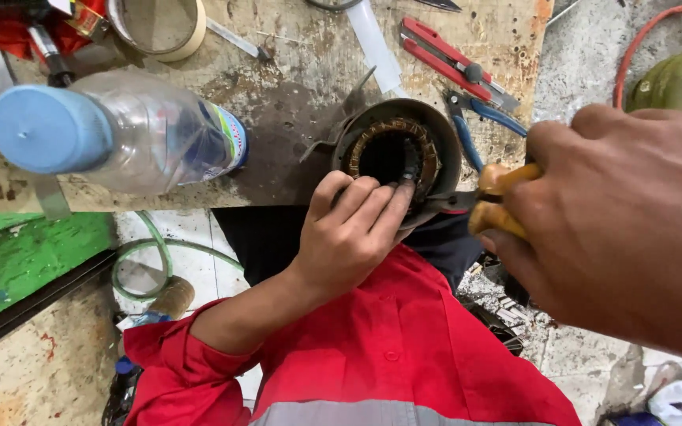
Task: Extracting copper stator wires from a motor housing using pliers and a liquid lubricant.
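A round motor stator (398, 150) with copper windings inside a dark metal shell sits at the near edge of the stained wooden workbench (294, 95). My left hand (353, 233) grips its near rim, fingertips reaching into the bore. My right hand (617, 229), large and close to the camera, is closed around the yellow handles of pliers (495, 201), whose dark jaws meet the stator's rim on the right.
A clear plastic bottle with a blue cap (120, 130) lies at the left. Red-handled cutters (455, 63), blue-handled pliers (479, 126) and a tape roll (159, 28) lie on the bench. A green hose (151, 252) is below, a green cylinder (680, 79) at right.
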